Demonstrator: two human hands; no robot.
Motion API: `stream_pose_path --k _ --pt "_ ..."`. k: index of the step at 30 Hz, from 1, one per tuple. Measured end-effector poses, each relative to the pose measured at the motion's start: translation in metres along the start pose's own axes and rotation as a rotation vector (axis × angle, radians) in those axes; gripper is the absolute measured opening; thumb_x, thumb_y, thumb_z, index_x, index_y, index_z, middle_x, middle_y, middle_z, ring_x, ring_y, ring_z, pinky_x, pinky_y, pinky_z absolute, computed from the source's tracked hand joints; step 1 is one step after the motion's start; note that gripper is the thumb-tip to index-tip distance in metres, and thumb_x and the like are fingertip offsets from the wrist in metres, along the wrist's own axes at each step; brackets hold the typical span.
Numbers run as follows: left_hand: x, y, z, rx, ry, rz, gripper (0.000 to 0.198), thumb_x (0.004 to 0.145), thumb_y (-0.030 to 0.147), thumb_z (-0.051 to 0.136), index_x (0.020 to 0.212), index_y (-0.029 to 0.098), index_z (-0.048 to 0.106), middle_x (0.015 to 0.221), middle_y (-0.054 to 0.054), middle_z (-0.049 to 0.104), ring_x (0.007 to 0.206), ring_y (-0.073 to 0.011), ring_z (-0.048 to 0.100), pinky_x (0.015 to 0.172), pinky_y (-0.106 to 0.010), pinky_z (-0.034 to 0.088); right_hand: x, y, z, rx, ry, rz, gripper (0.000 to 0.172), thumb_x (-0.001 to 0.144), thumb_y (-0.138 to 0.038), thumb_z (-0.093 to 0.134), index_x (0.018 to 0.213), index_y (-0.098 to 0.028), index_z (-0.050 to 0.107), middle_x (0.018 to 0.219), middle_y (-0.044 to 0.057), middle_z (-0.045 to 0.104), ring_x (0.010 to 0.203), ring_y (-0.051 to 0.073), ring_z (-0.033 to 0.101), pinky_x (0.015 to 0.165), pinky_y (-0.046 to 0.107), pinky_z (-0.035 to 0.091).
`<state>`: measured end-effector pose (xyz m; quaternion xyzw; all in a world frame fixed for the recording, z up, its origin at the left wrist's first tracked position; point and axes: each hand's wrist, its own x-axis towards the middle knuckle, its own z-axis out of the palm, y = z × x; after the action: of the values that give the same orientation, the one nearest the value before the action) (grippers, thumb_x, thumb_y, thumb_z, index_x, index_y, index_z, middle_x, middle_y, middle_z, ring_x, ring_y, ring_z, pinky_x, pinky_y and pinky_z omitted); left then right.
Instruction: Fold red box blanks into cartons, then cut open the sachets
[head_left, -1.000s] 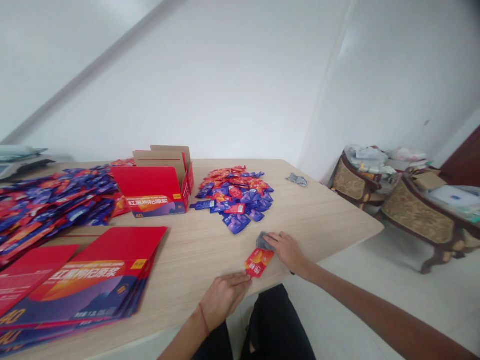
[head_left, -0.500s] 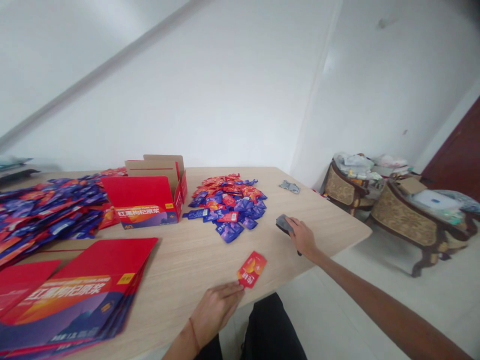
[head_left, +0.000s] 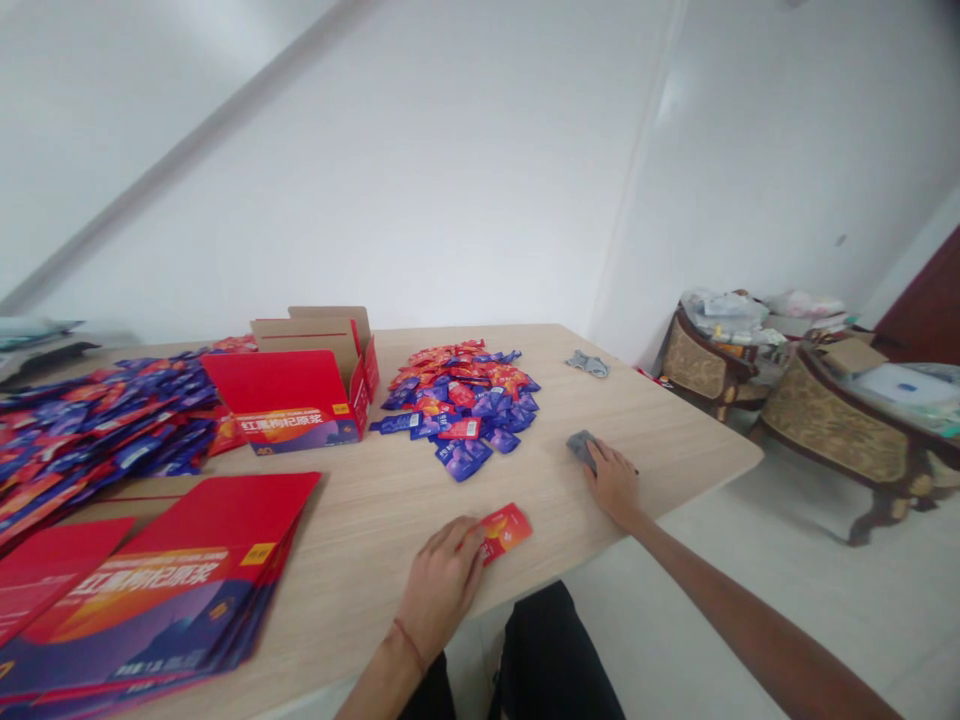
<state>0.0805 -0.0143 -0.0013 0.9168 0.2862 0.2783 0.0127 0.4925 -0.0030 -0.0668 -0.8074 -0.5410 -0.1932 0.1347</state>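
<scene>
Because the flat red-and-orange foil sachet (head_left: pixel 508 531) lies close to the near edge of the pale wood-grain table (head_left: pixel 667 425), the head view shows a likely drop hazard: a tug from the left hand (head_left: pixel 442 572) in the wrong direction could carry it over the edge. Rough handling could also crease its printed face.

A second hazard concerns the loose mound of blue and red sachets (head_left: pixel 459 395) beyond both hands. A wide stroke of the right hand (head_left: pixel 615 487) toward it could scatter the outermost packets. Likewise, a backward swing of the left elbow could disturb the stacked flat red-and-purple cardboard cartons (head_left: pixel 172 590), whose loose upper flaps offer an easy catch point.

Hand condition, same view: the left hand is palm-down and partly curled, its fingers together over the left end of the sachet; whether the thumb pinches from below cannot be told. The sachet's right end is exposed on the tabletop. The right hand is palm-down and half open, its fingers resting on a crumpled grey cloth (head_left: pixel 582 447) to the right of the mound; whether it grips or merely presses the cloth cannot be told. The two hands are well apart.
</scene>
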Motion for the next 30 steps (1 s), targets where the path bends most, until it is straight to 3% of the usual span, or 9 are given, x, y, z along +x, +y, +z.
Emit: stream_pose_path --k 6,10,15,25,30 --pt "0.046 0.028 0.022 0.063 -0.305 0.058 0.046 0.1 0.02 0.058 0.146 0.012 0.059 0.154 -0.015 0.06 0.144 -0.0274 0.056 0.124 -0.041 0.045 0.0 0.0 -0.004 0.004 -0.008 0.002 0.052 0.103 -0.032 0.045 0.153 -0.02 0.055 0.156 0.013 0.056 0.132 0.031 0.054 0.106 0.043 0.041" --pt "0.057 0.036 0.044 0.138 -0.413 0.039 0.047 0.102 0.019 0.054 0.146 0.004 0.058 0.152 -0.023 0.059 0.143 -0.0302 0.058 0.122 -0.041 0.046 -0.001 0.0 -0.007 0.007 -0.007 0.0 0.052 0.103 -0.031 0.046 0.153 -0.019 0.054 0.155 0.014 0.056 0.131 0.031 0.055 0.106 0.044 0.041" --pt "0.054 0.039 0.058 0.147 -0.413 0.038 0.045 0.104 0.02 0.053 0.146 0.004 0.059 0.15 -0.026 0.06 0.14 -0.0312 0.06 0.118 -0.045 0.049 -0.001 0.0 -0.01 0.0 -0.014 0.002 0.052 0.103 -0.031 0.047 0.154 -0.02 0.053 0.156 0.014 0.056 0.13 0.031 0.054 0.105 0.044 0.041" --pt "0.047 0.041 0.061 0.153 -0.354 0.036 0.041 0.108 0.027 0.049 0.139 0.007 0.066 0.145 -0.02 0.066 0.138 -0.0316 0.06 0.116 -0.048 0.048 -0.002 -0.002 -0.01 0.024 -0.024 0.007 0.055 0.102 -0.032 0.042 0.155 -0.019 0.052 0.157 0.014 0.054 0.13 0.034 0.053 0.106 0.048 0.041" --pt "0.049 0.049 0.069 0.184 -0.349 0.003 0.041 0.106 0.027 0.051 0.135 0.003 0.068 0.14 -0.025 0.067 0.134 -0.0353 0.062 0.112 -0.05 0.049 -0.003 -0.002 -0.01 0.025 -0.012 0.003 0.055 0.102 -0.032 0.041 0.155 -0.019 0.052 0.156 0.014 0.056 0.13 0.034 0.053 0.104 0.048 0.042"
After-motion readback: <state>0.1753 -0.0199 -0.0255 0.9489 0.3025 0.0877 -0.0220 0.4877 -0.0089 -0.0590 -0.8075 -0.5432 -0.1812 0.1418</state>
